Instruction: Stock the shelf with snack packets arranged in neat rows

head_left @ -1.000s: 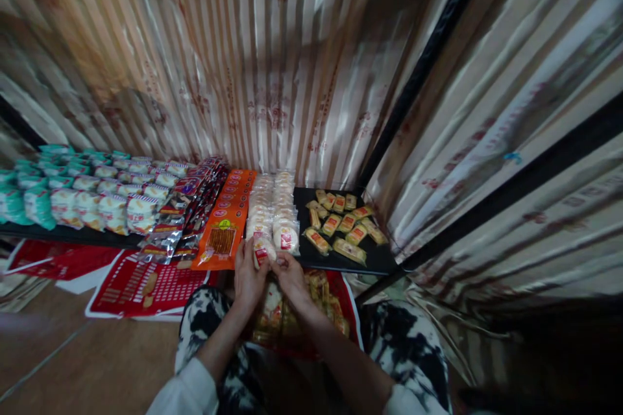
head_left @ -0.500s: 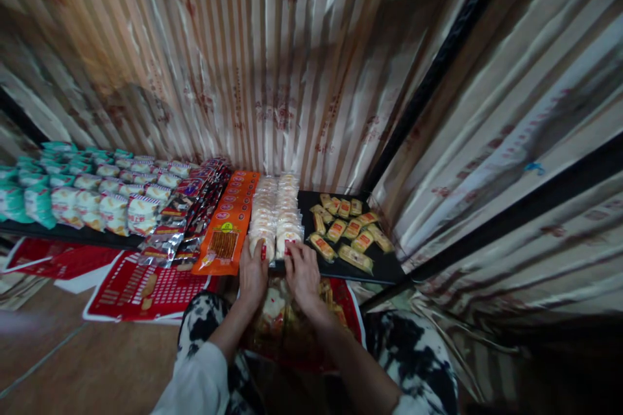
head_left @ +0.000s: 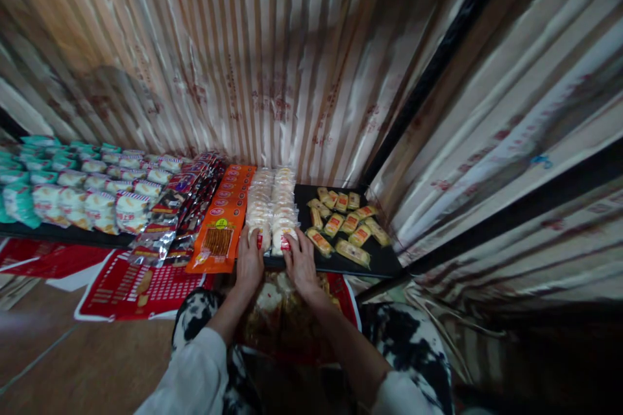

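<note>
Two rows of clear-wrapped, round white crackers run from the back of the black shelf to its front edge. My left hand (head_left: 250, 263) has its fingers closed around the front packet of the left row (head_left: 259, 209). At the front of the right row, my right hand (head_left: 300, 262) grips the end packet of the right row (head_left: 284, 207), its red label showing by the thumb. An orange snack bag (head_left: 221, 220) lies just left of the rows. To their right, several yellow-wrapped snack bars (head_left: 351, 224) lie scattered on the shelf (head_left: 311, 194).
Dark shiny snack packets (head_left: 180, 201) and rows of white and green packets (head_left: 100, 204) fill the shelf's left. Red printed bags (head_left: 141, 288) hang below its edge. Between my knees sits a red container (head_left: 349, 305) of packaged food. Black posts (head_left: 428, 78) and striped curtain (head_left: 272, 58) enclose the shelf.
The whole view has shifted slightly. Both hands remain at the front packets, with the right fingers now further along the outer side of theirs. The rows look about the same.
</note>
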The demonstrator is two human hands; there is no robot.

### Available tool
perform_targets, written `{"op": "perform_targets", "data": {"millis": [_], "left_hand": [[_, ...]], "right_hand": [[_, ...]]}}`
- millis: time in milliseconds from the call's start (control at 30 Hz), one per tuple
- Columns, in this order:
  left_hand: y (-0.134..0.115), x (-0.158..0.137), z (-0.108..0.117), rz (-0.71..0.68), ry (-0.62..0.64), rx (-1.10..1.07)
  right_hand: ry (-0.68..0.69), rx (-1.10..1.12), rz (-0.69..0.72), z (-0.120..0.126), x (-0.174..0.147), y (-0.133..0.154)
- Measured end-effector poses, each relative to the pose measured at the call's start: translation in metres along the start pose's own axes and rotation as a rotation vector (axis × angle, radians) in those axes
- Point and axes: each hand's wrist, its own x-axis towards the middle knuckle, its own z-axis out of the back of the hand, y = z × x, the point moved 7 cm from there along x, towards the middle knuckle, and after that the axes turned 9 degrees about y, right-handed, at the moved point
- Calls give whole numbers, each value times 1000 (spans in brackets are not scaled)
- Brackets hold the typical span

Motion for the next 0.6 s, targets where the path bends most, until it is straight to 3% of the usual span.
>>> {"op": "perform_targets", "data": {"millis": [367, 500, 600], "left_hand": [[-17, -7, 10, -103, -38, 173], [-24, -24, 13, -156, -29, 152], [-26, -52, 4, -153, 54, 148]], "right_hand": [[-15, 51, 26, 3, -8, 5], [-45, 146, 58, 8, -34, 10], [8, 281, 54, -4, -63, 10]]}}
